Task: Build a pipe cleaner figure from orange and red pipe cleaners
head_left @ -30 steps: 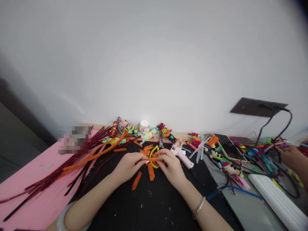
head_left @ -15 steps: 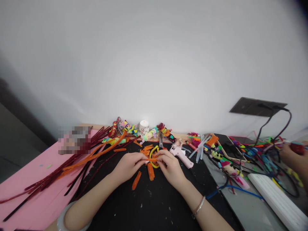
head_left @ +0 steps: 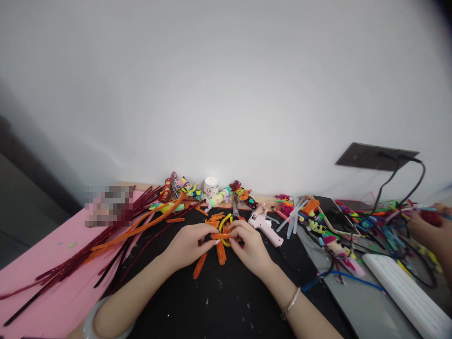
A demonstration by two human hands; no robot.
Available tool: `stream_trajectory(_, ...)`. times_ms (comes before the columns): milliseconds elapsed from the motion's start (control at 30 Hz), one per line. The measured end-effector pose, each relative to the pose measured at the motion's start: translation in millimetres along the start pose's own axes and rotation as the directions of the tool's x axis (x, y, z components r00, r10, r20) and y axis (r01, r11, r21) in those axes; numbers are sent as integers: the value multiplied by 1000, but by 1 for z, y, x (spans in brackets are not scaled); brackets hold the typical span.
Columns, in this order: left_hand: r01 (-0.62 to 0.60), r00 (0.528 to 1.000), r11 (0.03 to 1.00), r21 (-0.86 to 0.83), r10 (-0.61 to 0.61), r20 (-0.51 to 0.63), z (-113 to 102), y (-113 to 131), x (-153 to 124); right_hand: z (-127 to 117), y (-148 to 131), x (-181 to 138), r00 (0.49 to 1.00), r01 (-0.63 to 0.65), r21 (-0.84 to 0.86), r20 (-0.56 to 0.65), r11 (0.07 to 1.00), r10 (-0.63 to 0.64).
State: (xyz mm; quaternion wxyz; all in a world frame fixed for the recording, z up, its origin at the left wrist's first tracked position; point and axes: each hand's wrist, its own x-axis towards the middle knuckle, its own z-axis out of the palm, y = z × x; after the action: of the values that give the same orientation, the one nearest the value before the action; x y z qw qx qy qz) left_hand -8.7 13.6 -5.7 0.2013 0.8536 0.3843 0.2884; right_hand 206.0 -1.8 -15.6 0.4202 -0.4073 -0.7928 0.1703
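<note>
A short orange pipe-cleaner piece (head_left: 220, 236) lies level between my two hands. My left hand (head_left: 190, 243) has thumb and forefinger about its left end. At its right end my right hand (head_left: 250, 243) pinches it, the contact partly hidden by the fingers. Just behind is a curved yellow pipe cleaner (head_left: 222, 222) among several cut orange pieces (head_left: 213, 218). Below my fingertips lie a bundled orange piece (head_left: 221, 253) and a single orange strip (head_left: 199, 266) on the black mat (head_left: 197, 306). Right of my right hand rests a pale pink glue gun (head_left: 267, 229).
Long dark red pipe cleaners (head_left: 79, 254) spread over a pink surface (head_left: 42, 282) at left. A white paper cup (head_left: 211, 185) and pipe-cleaner figures line the wall. Glue sticks (head_left: 293, 217), a phone (head_left: 337, 214), cables and a white keyboard (head_left: 406, 292) lie right, near another person's hands (head_left: 431, 230).
My left fingers have parted slightly around the orange piece, so more of it shows. At far right, the other person's second hand has come into view.
</note>
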Motion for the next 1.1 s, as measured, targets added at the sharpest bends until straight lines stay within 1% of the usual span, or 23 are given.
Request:
stream_trajectory(133, -46, 999, 999, -12, 46, 14, 0, 3, 0, 3, -4, 0, 1000, 23, 13, 6, 1000, -23)
stream_trajectory(267, -78, 997, 996, -37, 78, -1, 1, 3, 0, 5, -7, -1, 999, 35, 17, 17, 999, -35)
stream_trajectory(533, -120, 992, 992, -32, 119, -30, 3, 0, -1, 4, -8, -3, 999, 38, 17, 26, 999, -38)
stream_trajectory(933, -83, 996, 996, -17, 83, -11, 2, 2, 1, 4, -9, -2, 999, 30, 17, 34, 999, -31)
stream_trajectory(1000, -65, 998, 998, -23, 65, -14, 0, 1, 1, 3, -8, -1, 999, 25, 8, 22, 1000, -25)
stream_trajectory(1100, -49, 998, 998, -40, 47, -50, -1, -2, 1, 2, -6, 0, 1000, 23, -6, -15, 1000, -23)
